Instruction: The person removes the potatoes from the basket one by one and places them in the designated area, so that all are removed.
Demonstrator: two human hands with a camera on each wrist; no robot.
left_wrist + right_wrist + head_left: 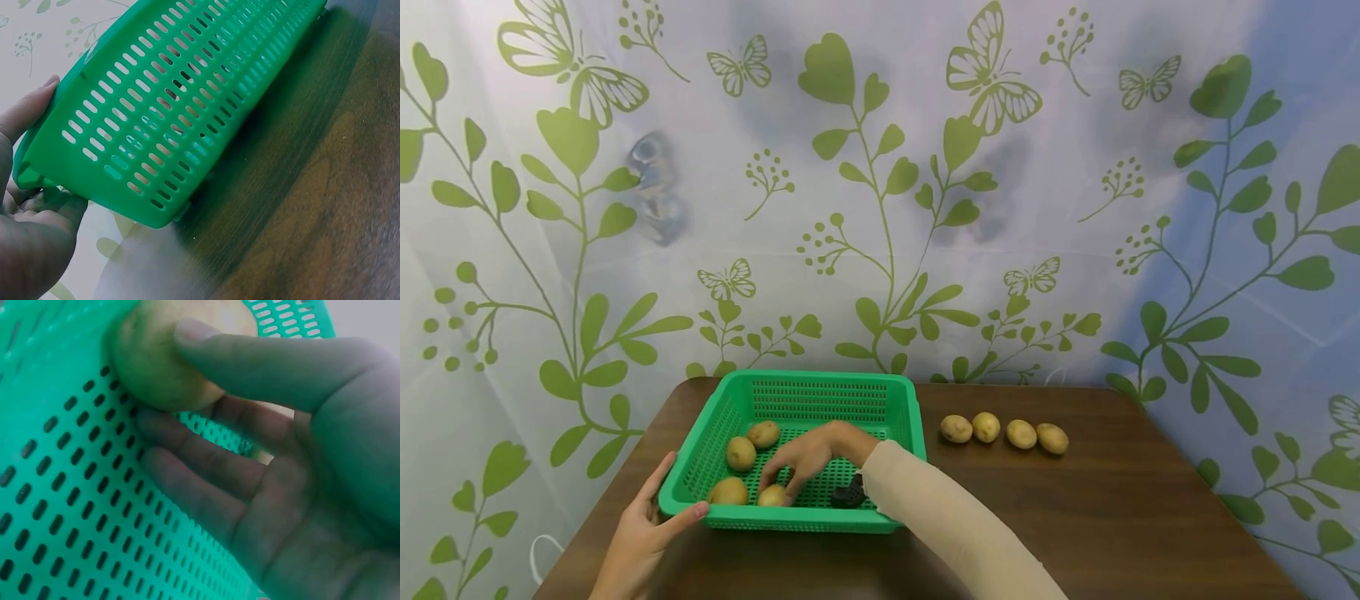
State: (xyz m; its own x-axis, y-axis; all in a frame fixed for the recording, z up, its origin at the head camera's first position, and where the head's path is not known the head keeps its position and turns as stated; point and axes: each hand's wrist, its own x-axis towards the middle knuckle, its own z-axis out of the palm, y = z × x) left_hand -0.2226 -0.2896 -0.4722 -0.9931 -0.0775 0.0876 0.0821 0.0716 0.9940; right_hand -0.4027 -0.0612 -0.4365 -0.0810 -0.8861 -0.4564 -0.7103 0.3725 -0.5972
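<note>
A green plastic basket [805,521] with slotted walls stands on the left part of the table. At its near left corner my left hand [642,527] grips the rim, thumb on top and fingers underneath, as the left wrist view also shows. My right hand [814,452] reaches inside and holds a potato [771,497] near the front wall. In the right wrist view the thumb lies across this potato [181,369], with fingers beneath it. Three other potatoes lie in the basket: one at the front left [728,492] and two farther back, a potato [741,453] beside another potato [763,433].
Several potatoes [1021,433] lie in a row on the brown wooden table [1120,517], right of the basket. A small black device [848,493] shows below the right wrist. Behind the table hangs a white curtain [910,242] with green leaves and butterflies.
</note>
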